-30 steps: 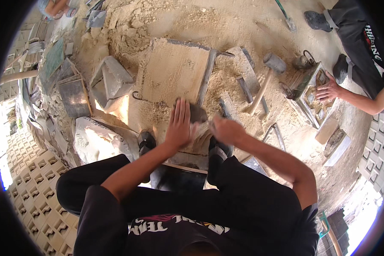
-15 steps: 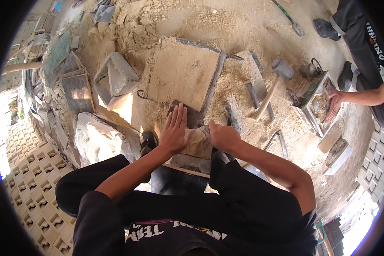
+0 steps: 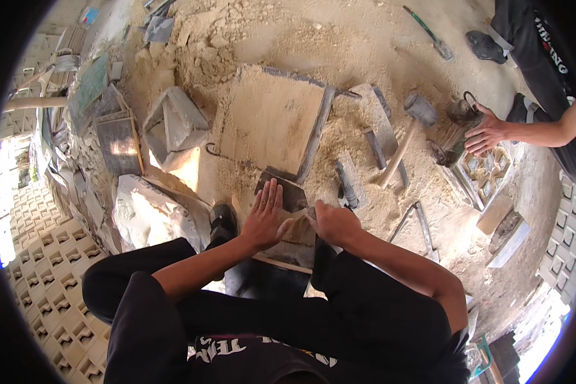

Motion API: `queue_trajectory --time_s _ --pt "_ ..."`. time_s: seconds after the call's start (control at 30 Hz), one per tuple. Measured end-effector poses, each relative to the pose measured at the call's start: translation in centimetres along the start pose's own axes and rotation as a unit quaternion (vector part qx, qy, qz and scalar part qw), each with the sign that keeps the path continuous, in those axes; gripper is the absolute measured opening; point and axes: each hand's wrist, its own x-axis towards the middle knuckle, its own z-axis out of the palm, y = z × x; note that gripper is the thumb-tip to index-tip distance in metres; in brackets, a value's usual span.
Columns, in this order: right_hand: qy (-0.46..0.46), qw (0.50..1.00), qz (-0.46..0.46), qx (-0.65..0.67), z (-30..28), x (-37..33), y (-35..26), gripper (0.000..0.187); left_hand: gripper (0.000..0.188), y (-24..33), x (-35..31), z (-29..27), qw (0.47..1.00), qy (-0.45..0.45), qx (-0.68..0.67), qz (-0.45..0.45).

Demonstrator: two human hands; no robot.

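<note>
My left hand [image 3: 263, 221] lies flat, fingers outstretched and together, over a dark flat plate [image 3: 293, 196] dusted with sand. Just right of it, my right hand [image 3: 336, 224] is closed by the plate's right side; what its fingers hold is hidden. Sandy material [image 3: 296, 228] shows between and below my hands. Beyond the plate lies a square frame [image 3: 318, 144] filled with levelled pale sand [image 3: 267, 121], with a curved metal handle [image 3: 219, 152] at its left.
At right, a co-worker's hand [image 3: 485, 131] hovers over a metal mould [image 3: 470, 185] with patterned openings. A mallet [image 3: 420, 109], metal bars [image 3: 375, 148] and a trowel [image 3: 443, 49] lie on sandy ground. Left are concrete pieces [image 3: 176, 121]; patterned blocks [image 3: 51, 275] stand lower left.
The co-worker's hand has lifted from the mould and moved up toward its far handle, uncovering the patterned openings. My hands keep nearly the same pose; the view has shifted slightly.
</note>
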Motion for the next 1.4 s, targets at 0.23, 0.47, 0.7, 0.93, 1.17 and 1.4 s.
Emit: queue_trajectory --time_s 0.23,0.47,0.7,0.93,1.17,1.4 --pt "0.085 0.994 0.044 -0.051 -6.2 7.6 0.2 0.034 0.083 -1.3 11.1 -5.7 0.988 0.151 0.019 0.007" --pt "0.021 0.998 -0.019 -0.049 0.4 2.1 -0.2 0.028 0.084 -0.4 0.0 0.7 0.999 0.006 0.006 -0.037" --pt "-0.04 0.99 0.038 -0.132 -8.6 8.1 4.5 0.042 0.065 0.2 11.7 -4.5 0.99 0.135 0.043 0.023" --pt "0.063 0.988 0.123 -0.062 -16.0 15.4 6.6 0.054 0.06 -3.9 26.1 -8.9 0.979 0.164 0.082 0.093" --pt "-0.026 0.997 0.063 -0.031 -1.8 5.7 1.3 0.04 0.066 -1.7 6.3 -3.8 0.992 0.099 0.064 0.042" --pt "0.096 0.98 0.007 -0.173 -7.0 12.3 2.9 0.038 0.068 -5.3 13.3 -6.8 0.984 0.156 0.062 0.063"
